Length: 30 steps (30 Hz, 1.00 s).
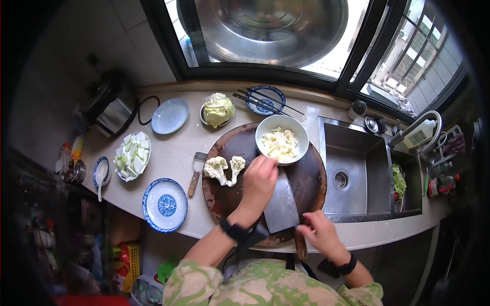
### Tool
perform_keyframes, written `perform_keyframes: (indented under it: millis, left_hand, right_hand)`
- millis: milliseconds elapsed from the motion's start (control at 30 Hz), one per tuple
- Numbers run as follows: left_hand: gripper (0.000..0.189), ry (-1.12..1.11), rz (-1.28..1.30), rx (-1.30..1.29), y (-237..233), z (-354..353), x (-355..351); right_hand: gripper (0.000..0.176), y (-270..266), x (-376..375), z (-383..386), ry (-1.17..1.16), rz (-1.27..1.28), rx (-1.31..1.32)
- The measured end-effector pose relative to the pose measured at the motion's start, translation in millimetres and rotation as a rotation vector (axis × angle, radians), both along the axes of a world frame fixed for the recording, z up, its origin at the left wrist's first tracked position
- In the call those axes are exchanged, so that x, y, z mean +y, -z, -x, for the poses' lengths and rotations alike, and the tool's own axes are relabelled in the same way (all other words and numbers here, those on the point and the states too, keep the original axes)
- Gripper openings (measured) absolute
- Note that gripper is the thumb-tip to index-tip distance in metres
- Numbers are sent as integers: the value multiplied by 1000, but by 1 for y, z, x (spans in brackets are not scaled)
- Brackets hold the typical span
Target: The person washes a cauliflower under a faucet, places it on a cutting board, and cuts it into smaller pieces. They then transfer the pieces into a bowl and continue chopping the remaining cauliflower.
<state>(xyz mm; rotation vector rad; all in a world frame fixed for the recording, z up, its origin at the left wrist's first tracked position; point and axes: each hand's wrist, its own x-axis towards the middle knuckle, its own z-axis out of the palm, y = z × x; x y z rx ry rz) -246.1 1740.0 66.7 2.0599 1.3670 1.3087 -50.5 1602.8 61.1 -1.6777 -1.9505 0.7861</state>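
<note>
My left hand (261, 179) is at the near rim of a white bowl (303, 133) that holds cut cauliflower pieces (279, 145). Its fingers are drawn together, and whatever they may hold is hidden. Below that hand a cleaver (282, 206) lies flat on the round wooden chopping board (311, 188), its wooden handle over the near edge. Beside the handle hovers my right hand (324, 234), fingers loosely bent and apart, with nothing visible in them. Two cauliflower florets (217, 170) rest on the board's left side.
Left of the board lie a peeler (196, 171), a blue-patterned plate (177, 214) and a dish of cut pale-green vegetable (132, 156). Behind are a cabbage (218, 109) and chopsticks (265, 100) across a patterned bowl. The sink (352, 204) and faucet (416, 127) stand right.
</note>
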Motion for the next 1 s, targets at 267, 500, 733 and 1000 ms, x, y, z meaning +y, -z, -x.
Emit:
perform_keyframes:
  millis: [267,500,733,1000]
  left_hand:
    - [16,-250,47,260,33,55,1]
    - [34,-215,70,219,54,65,5]
    - [34,336,-127,192,40,66,-71]
    - [34,88,-107,235,53,43,-118]
  right_hand:
    - [55,28,-24,40,180,-61,-73]
    - [35,1,-42,7,309,403,224]
    - [36,-22,-63,-8,101,-458,45]
    - [30,-38,-16,-2,-97,-89,160]
